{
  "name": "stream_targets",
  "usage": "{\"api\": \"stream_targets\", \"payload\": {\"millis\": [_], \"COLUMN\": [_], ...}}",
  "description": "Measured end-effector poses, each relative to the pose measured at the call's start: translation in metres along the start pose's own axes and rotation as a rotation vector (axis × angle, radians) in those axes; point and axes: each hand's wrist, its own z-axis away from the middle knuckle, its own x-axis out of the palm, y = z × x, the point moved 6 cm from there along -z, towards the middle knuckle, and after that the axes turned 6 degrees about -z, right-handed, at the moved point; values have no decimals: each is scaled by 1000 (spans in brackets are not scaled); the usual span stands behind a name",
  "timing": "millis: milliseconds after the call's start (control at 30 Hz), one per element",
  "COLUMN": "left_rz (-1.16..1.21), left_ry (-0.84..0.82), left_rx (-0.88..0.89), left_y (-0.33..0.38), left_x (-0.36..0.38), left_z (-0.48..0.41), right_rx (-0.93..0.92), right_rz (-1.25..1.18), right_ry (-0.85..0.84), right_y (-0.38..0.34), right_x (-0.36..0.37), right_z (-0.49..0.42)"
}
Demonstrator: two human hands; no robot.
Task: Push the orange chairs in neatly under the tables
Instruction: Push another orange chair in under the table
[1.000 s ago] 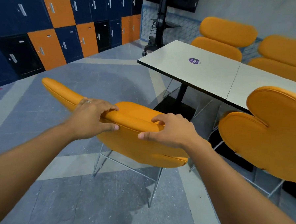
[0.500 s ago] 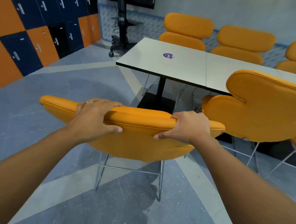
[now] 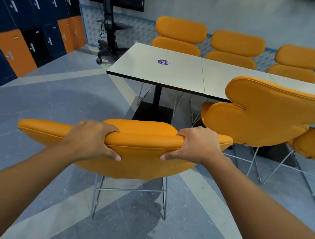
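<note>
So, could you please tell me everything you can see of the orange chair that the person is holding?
The held chair is padded in orange, leather-like upholstery with a piped seam along its backrest, on thin silvery wire legs joined by a crossbar. Its back faces the camera and its seat the white table, with bare floor between, so it is not pushed in. The left hand and right hand grip the backrest's top edge, fingers over the top, thumbs on the rear.
</note>
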Motion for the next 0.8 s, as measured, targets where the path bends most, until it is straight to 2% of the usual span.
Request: {"api": "stream_targets", "payload": {"millis": [100,267,333,800], "left_rz": [-88,-127,-139,-147], "left_ry": [57,320,370,365], "left_rx": [23,113,140,275], "left_y": [-1,-1,-2,-27], "left_x": [2,4,6,-3], "left_z": [-1,7,9,10], "right_rx": [4,41,65,214], "right_rz": [-9,-28,-38,-69], "right_ry": [1,-19,-13,-26], "right_y": [0,-1,-3,-31], "right_x": [0,0,-2,-3], "right_z": [0,3,4,22]}}
